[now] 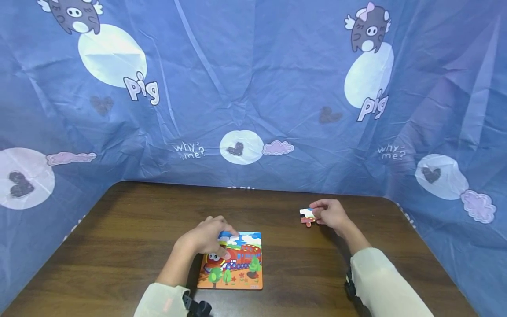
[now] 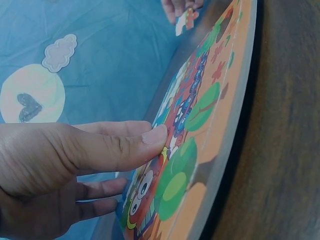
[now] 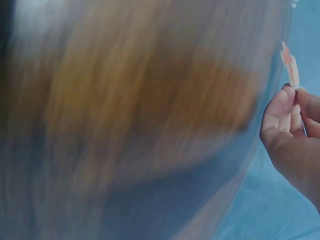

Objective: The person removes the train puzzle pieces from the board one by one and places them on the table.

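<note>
A square train jigsaw puzzle (image 1: 243,268) lies on the table, showing a red engine with eyes, green trees and blue sky. My left hand (image 1: 203,237) rests over its upper left part, hiding that corner. In the left wrist view the left thumb (image 2: 155,136) lies on the picture, with the other fingers extended near the far side. Off to the right, my right hand (image 1: 332,215) pinches a puzzle piece (image 1: 306,215) by its right side. This piece is white, red and blue, with a round tab pointing down; in the right wrist view it appears edge-on.
The dark brown wooden table (image 1: 285,268) stretches out around the puzzle and both hands. Blue cloth (image 1: 245,101) printed with pigs, hearts and clouds hangs behind the table and along both sides.
</note>
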Available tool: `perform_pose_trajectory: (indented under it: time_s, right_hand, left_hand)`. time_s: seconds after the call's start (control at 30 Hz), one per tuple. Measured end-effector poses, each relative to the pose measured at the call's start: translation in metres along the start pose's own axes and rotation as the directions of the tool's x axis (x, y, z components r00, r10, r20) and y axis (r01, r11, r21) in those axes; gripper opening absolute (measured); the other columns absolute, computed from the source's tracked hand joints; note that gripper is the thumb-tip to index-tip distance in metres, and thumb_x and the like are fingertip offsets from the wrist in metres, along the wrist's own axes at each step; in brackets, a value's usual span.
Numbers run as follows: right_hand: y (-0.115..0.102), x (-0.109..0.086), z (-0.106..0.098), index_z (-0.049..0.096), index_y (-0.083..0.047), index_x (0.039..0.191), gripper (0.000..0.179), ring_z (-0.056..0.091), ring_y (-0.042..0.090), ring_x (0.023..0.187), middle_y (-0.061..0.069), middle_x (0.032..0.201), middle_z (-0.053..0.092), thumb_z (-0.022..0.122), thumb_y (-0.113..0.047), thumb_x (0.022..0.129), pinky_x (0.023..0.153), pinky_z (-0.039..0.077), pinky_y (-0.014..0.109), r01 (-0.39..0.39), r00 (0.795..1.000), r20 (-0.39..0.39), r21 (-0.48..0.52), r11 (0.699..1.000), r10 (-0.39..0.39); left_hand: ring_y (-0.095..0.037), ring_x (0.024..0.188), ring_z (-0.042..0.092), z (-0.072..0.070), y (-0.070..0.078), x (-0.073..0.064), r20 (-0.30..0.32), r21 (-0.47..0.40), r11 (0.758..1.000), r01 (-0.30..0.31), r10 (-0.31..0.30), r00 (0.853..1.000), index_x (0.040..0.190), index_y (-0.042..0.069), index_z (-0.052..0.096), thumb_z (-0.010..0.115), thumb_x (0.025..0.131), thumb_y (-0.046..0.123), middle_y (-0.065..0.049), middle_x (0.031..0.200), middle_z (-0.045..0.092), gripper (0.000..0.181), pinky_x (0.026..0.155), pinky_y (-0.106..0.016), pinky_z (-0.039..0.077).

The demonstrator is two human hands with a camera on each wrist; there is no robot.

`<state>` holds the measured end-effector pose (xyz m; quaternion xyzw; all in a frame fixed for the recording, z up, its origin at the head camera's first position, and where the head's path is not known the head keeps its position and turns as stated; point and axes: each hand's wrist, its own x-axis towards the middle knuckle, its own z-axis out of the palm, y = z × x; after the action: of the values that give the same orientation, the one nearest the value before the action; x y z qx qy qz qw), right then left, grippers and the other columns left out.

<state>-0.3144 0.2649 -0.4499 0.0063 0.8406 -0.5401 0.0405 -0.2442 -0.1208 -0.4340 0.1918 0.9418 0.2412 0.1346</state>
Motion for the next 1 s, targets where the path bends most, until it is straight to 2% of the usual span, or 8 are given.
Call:
perform_pose_trajectory:
  time_s: [0.27,0.47,0.7,1.0]
  right_hand:
    - [0.015,-0.004,-0.026,0.062,0.016,0.120,0.025,0.060,0.010,0.074,0.007,0.088,0.066,0.057,0.005,0.098,0.063,0.056,0.023,-0.072,0.996,-0.061,0.003,0.997,0.072]
    - [0.025,-0.007,-0.037,0.062,0.018,0.118,0.025,0.059,0.009,0.071,0.007,0.086,0.066,0.057,0.005,0.098,0.060,0.055,0.021,-0.055,0.995,-0.089,-0.024,0.998,0.053]
    - [0.033,-0.008,-0.039,0.062,0.019,0.118,0.026,0.059,0.008,0.069,0.004,0.086,0.068,0.059,0.005,0.097,0.061,0.053,0.020,-0.016,0.998,-0.067,-0.032,0.999,0.014]
    - [0.036,-0.006,-0.041,0.060,0.020,0.119,0.026,0.061,0.008,0.074,0.005,0.088,0.068,0.056,0.005,0.098,0.065,0.055,0.020,-0.027,0.999,-0.038,-0.019,0.999,0.026]
  left_hand:
    - [-0.035,0.129,0.045,0.002,0.000,0.000,0.000,-0.010,1.000,-0.002,0.002,1.000,0.118,0.030,0.076,0.094,0.072,0.023,-0.004,0.137,0.056,0.050,0.103,-0.063,0.043]
    - [-0.033,0.128,0.046,0.000,0.001,-0.001,0.006,-0.011,1.000,0.002,-0.002,1.000,0.118,0.031,0.075,0.094,0.072,0.024,-0.003,0.135,0.056,0.050,0.102,-0.061,0.044]
    - [-0.034,0.129,0.045,0.000,0.001,0.000,0.007,-0.010,1.000,0.008,-0.008,1.000,0.118,0.031,0.075,0.094,0.072,0.023,-0.003,0.137,0.055,0.050,0.102,-0.062,0.043]
    - [-0.036,0.133,0.043,-0.002,0.002,-0.001,0.015,-0.015,1.000,0.006,-0.005,1.000,0.119,0.030,0.075,0.093,0.073,0.022,-0.005,0.141,0.054,0.050,0.104,-0.063,0.042]
